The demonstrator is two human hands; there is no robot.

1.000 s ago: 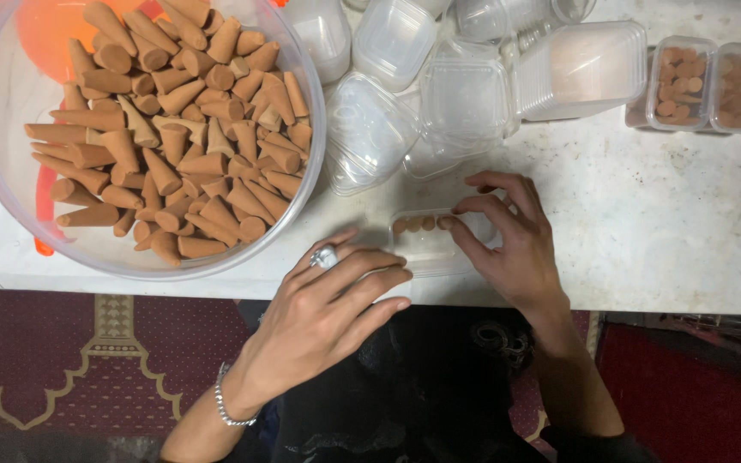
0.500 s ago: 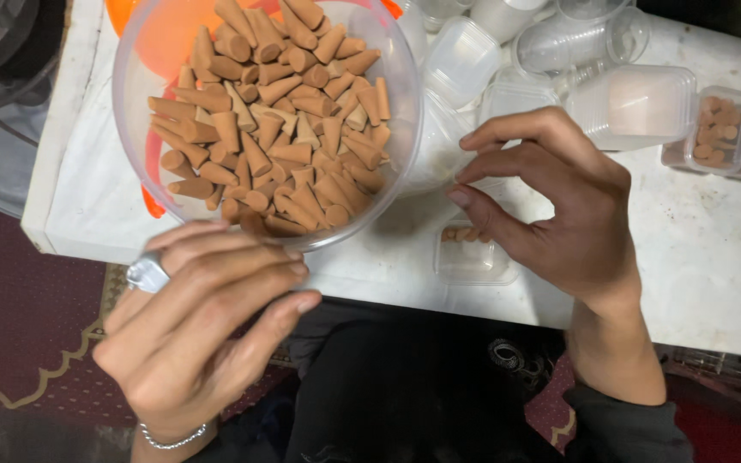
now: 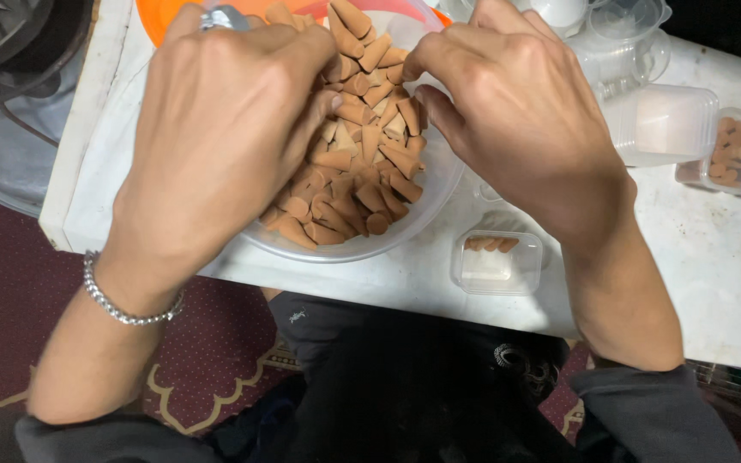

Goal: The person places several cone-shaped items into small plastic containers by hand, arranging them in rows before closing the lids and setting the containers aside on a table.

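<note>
The cones [image 3: 362, 163], tan and brown, lay heaped in a clear bowl [image 3: 388, 244] at the near edge of the white table [image 3: 713, 283], and both hands were down among them, so the step in hand looked like picking up cones from the heap. The next move would call for a pinch on a few cones and a lift clear of the rim without spilling the rest. The left hand [image 3: 225, 129], with a ring and a chain bracelet [image 3: 122, 300], was curled over the left side of the pile, fingers bent in and touching cones; whether it held any could not be told. The right hand [image 3: 516, 111] was likewise narrowed, fingertips pressed into the top of the heap, its grip hidden. Just right of the bowl, near the right wrist, sat a small clear box [image 3: 497, 266] with a few cones along its far side. Further right lay filled boxes [image 3: 735, 154], and empty tubs [image 3: 628, 43] stood behind.
</note>
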